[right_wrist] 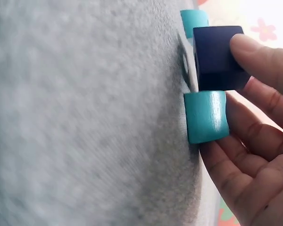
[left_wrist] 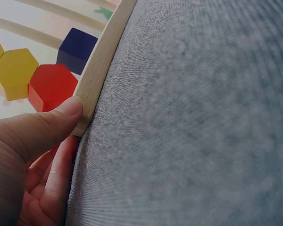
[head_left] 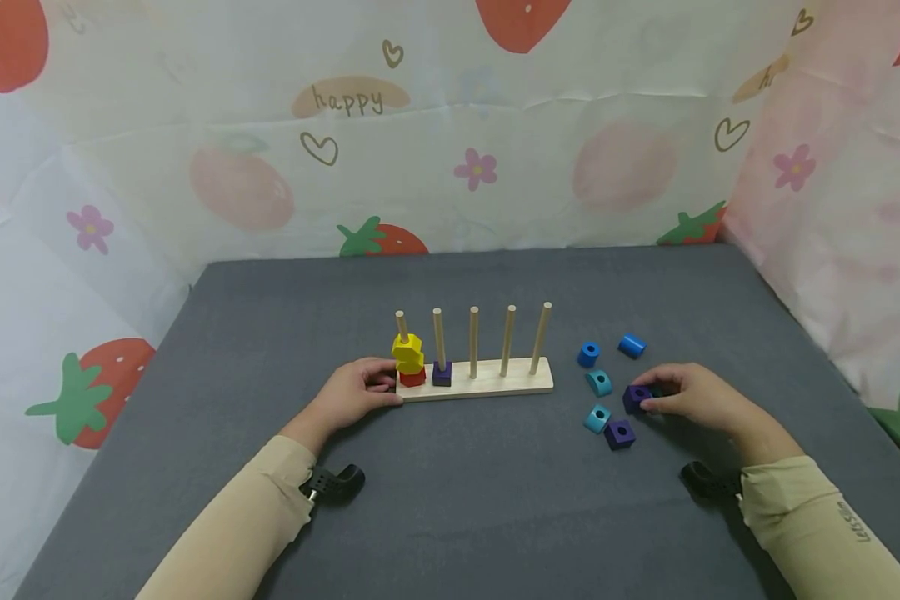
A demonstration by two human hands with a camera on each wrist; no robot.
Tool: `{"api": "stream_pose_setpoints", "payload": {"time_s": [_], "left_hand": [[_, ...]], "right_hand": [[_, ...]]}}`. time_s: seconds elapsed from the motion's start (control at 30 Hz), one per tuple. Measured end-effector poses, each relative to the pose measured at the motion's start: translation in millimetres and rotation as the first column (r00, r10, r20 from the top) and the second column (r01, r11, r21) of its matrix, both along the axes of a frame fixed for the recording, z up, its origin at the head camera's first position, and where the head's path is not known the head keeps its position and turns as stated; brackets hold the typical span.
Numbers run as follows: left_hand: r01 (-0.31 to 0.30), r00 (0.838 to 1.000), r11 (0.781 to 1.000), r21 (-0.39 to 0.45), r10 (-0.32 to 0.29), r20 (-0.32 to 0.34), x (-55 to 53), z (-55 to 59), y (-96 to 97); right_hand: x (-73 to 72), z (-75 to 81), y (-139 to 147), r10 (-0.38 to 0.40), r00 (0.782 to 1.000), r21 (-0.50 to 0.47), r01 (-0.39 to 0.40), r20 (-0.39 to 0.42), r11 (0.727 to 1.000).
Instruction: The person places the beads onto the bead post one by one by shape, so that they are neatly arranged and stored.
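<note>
My left hand (head_left: 356,392) grips the left end of a wooden peg board (head_left: 510,381), its thumb on the edge in the left wrist view. Two yellow hexagonal blocks (head_left: 408,354) sit above a red hexagonal block (left_wrist: 52,87) on the leftmost peg. On the second peg rests a purple cube (head_left: 442,374); the other three pegs are bare. Over at the right, my right hand (head_left: 693,400) pinches another purple cube (right_wrist: 219,59) between thumb and fingers. A teal block (right_wrist: 206,117) shows close by those fingers in the right wrist view.
Left of the right hand lie two teal blocks (head_left: 597,418), a loose purple cube (head_left: 619,434) and two blue cylinders (head_left: 588,354). Grey cloth (head_left: 495,500) covers the table. A printed curtain (head_left: 525,200) hangs behind and at both sides.
</note>
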State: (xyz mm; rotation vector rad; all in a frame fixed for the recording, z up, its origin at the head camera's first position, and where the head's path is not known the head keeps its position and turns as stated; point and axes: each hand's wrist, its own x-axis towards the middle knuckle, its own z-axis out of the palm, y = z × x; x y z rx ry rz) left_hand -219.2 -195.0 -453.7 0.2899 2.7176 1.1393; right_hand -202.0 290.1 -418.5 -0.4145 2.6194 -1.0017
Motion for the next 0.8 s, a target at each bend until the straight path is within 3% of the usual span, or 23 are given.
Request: {"api": "stream_pose_setpoints", "payload": {"time_s": [0.3,0.5,0.8], "left_hand": [[0.006,1.0,1.0,0.013,-0.006,-0.002,0.4,0.1,-0.4],[0.011,1.0,1.0,0.012,-0.011,-0.003,-0.5,0.1,-1.4],[0.005,1.0,1.0,0.013,-0.005,0.004,-0.5,-0.6,-1.5]], "right_hand": [[-1.2,11.7,-2,-0.027,0.999,0.0,0.027,-0.029,1.0],[-4.2,28.1,-9,-0.064,0.995,-0.02,0.063,-0.073,0.998],[-9.8,56.7,-34,-0.08,0.973,-0.089,0.062,-0.216,0.994]]}}
